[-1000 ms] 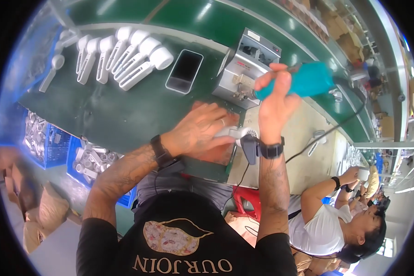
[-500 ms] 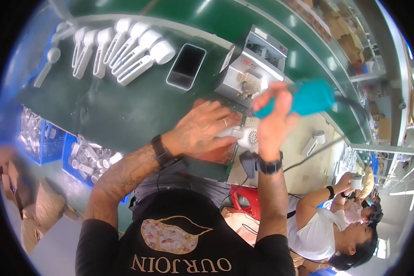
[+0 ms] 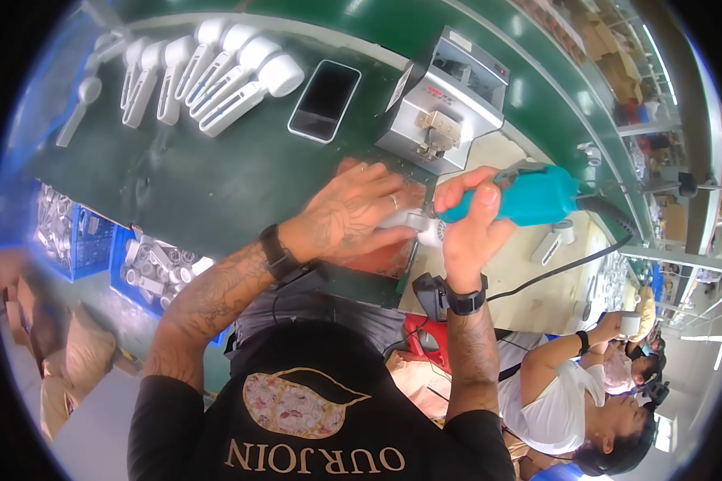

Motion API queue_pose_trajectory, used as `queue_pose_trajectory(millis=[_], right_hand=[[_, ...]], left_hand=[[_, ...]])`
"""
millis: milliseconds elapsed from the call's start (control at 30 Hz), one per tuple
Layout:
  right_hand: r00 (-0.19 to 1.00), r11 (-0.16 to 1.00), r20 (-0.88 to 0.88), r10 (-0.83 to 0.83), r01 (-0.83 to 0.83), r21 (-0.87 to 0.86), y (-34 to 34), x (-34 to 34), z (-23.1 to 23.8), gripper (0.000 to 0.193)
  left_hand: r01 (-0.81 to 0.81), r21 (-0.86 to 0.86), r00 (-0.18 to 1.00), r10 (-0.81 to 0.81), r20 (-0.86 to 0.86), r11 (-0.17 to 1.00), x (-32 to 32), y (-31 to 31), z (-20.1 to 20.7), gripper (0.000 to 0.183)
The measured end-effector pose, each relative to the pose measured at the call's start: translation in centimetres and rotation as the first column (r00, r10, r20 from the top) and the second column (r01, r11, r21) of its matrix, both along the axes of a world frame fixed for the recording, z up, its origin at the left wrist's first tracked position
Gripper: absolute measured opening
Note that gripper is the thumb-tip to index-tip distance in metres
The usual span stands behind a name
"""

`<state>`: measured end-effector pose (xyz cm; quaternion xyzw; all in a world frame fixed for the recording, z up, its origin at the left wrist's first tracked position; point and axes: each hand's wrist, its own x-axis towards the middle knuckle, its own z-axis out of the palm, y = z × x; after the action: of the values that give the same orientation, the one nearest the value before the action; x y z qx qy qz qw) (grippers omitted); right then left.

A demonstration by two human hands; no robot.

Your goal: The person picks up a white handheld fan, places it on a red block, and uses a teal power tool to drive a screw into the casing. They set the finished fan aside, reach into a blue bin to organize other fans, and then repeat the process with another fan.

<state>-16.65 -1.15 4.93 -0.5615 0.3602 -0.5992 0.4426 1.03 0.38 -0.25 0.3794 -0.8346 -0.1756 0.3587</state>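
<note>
My left hand (image 3: 351,210) presses a white handheld fan (image 3: 431,231) down on a reddish-brown mat (image 3: 383,263), its fingers over the handle. The fan's round slotted head points right and is partly hidden by my right hand. Wrapped in my right hand (image 3: 475,228) is a teal corded electric screwdriver (image 3: 541,195), lying nearly sideways. Its tip reaches left to just above the fan; I cannot tell whether it touches.
Several white fans (image 3: 233,108) lie in a row at the far left, beside a phone (image 3: 325,100). A grey machine (image 3: 441,128) stands behind my hands. Blue crates (image 3: 92,240) of white parts are at left. Another fan (image 3: 553,242) and a co-worker (image 3: 549,393) are at right.
My right hand has lowered with the screwdriver, bringing its tip closer to the fan. The left hand keeps its hold on the fan.
</note>
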Motion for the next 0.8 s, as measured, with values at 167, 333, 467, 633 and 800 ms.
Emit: queue_pose_trajectory(millis=[167, 333, 467, 633, 800], right_hand=[[1.0, 1.0, 0.009, 0.01, -0.01, -0.018, -0.2, 0.2, -0.3, 0.036], [1.0, 1.0, -0.006, 0.0, 0.0, 0.001, -0.4, 0.1, -0.5, 0.038], [0.995, 0.989, -0.074, -0.065, 0.074, 0.127, -0.9, 0.7, 1.7, 0.041], [0.976, 0.977, -0.112, -0.189, 0.176, -0.119, -4.7, 2.3, 3.7, 0.043], [0.985, 0.966, -0.099, -0.141, 0.115, -0.231, -7.4, 2.7, 1.8, 0.033]], left_hand=[[-0.006, -0.011, 0.999, 0.006, 0.031, 1.0, -0.2, -0.1, 0.0, 0.038], [-0.011, -0.018, 0.999, 0.012, 0.043, 1.0, 0.0, -0.1, 0.3, 0.038], [0.009, -0.013, 1.0, -0.009, 0.006, 1.0, 0.2, -0.2, 0.1, 0.038], [0.003, -0.023, 1.0, -0.003, 0.015, 1.0, 0.3, 0.1, 0.5, 0.038], [0.033, 0.001, 0.999, -0.033, 0.014, 0.999, 0.4, 0.2, 0.7, 0.037]])
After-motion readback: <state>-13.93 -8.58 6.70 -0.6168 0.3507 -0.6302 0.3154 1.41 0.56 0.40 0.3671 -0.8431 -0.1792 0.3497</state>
